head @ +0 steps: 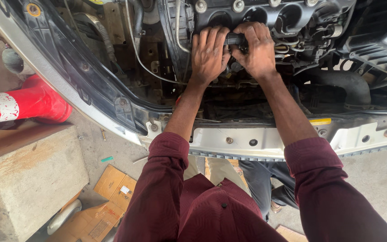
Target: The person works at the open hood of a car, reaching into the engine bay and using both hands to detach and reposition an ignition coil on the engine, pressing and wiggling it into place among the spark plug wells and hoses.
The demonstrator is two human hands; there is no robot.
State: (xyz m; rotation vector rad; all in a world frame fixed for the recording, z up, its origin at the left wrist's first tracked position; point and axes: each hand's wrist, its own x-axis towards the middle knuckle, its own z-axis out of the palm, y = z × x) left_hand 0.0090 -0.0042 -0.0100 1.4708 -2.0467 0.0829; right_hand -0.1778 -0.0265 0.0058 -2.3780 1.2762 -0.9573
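Left hand (209,54) and right hand (257,48): both reached into the open engine bay and curled shut from opposite sides on a short black cylindrical plastic part (234,39), fingertips meeting over it, the left hand's knuckles uppermost. The part lies directly between the two hands, equally near to each, long axis running left to right, just near of the black ribbed engine cover (265,13) at the far edge. Outward: grey corrugated hose (105,38) to the left, white painted front crossmember (247,142) nearer, red-and-white cylinder (21,104) far left.
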